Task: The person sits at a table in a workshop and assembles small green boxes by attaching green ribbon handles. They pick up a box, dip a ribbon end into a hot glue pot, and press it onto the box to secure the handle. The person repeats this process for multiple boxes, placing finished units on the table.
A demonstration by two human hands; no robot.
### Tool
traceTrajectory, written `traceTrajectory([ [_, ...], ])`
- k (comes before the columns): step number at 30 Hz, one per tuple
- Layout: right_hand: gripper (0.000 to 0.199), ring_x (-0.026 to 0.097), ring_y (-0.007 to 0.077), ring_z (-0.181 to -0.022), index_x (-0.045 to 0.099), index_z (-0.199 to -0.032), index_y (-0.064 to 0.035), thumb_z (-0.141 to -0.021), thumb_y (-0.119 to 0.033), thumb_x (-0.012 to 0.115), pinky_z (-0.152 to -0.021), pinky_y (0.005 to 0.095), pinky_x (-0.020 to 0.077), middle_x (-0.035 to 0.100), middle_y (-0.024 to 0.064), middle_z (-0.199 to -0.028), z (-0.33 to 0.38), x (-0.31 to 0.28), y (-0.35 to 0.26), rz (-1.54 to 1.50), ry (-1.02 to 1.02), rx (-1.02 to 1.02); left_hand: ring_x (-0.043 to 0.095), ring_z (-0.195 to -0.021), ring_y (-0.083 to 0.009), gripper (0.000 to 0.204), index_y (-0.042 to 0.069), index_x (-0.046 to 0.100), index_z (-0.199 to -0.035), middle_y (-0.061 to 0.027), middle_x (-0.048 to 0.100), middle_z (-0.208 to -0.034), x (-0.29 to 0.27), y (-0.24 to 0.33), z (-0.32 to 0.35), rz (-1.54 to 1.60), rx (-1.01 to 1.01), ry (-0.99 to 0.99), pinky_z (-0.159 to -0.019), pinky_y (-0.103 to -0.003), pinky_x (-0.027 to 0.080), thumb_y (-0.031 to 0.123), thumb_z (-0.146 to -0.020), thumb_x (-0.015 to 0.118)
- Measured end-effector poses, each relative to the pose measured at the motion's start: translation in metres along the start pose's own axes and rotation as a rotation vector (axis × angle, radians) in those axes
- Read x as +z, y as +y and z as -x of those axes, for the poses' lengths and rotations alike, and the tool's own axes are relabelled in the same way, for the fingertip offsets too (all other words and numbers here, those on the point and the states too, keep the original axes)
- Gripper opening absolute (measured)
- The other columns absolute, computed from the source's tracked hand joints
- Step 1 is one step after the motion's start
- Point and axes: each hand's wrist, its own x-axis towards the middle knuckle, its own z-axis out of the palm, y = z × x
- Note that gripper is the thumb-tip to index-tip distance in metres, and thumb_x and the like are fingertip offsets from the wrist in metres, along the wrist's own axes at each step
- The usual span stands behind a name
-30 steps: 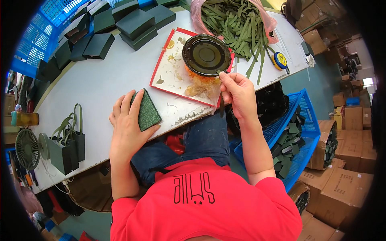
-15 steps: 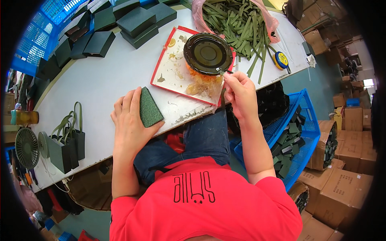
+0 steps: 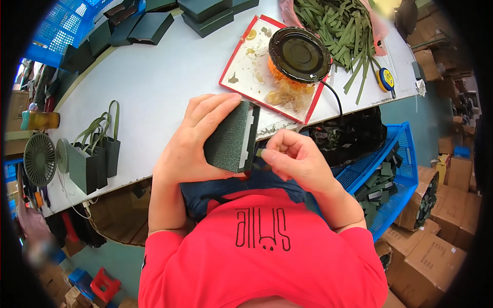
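My left hand [image 3: 192, 138] is wrapped round a dark green textured box [image 3: 229, 137], lifted and tilted at the table's front edge. The box's side facing my right hand shows a pale inner edge. Just beside it, my right hand [image 3: 298, 159] is closed in a pinch, with the tip of a green ribbon [image 3: 260, 153] showing at its fingertips. The rest of the ribbon is hidden or too dark to make out. Beyond both hands, a round black pot [image 3: 300, 54] with amber, glue-like drips below its rim stands on a red-edged white board [image 3: 246, 66].
Loose green ribbons [image 3: 334, 31] fill a pink bag at the back, near a yellow-and-blue tape measure [image 3: 385, 79]. Dark boxes [image 3: 151, 27] line the far left. Ribbon-handled boxes [image 3: 84, 169] and a fan [image 3: 40, 159] stand left. A blue crate [image 3: 408, 154] sits right, below the table.
My right hand has come down from the pot's rim to beside the box. My left hand has raised the box off the table and turned it, bringing it right. The view has shifted.
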Motion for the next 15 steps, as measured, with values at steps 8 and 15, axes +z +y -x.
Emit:
traceTrajectory([
  [8,0.018,0.044,0.0009,-0.055,0.058,-0.084,-0.0051,-0.093,-0.013,0.072,-0.048,0.0192,0.0321,0.056,-0.0041,-0.072,-0.0043,0.0084,0.0050,0.092,0.010,0.047,0.049,-0.121,-0.0372,0.105,0.003,0.051,-0.140,-0.0138,0.053,-0.139,0.0025,0.0025,-0.0019,0.010,0.016,-0.027,-0.102,-0.046,0.045,0.024,-0.047,0.095],
  [15,0.018,0.051,0.0019,-0.061,0.058,-0.082,-0.0028,-0.092,-0.013,0.069,-0.055,0.0202,0.0399,0.061,-0.0021,-0.071,-0.0085,0.0057,0.0070,0.166,-0.014,0.076,0.050,-0.120,-0.0368,0.098,0.003,0.054,-0.138,-0.0139,0.054,-0.137,0.0045,0.0028,-0.0031,0.011,0.039,-0.034,-0.102,-0.046,0.045,0.022,-0.049,0.093],
])
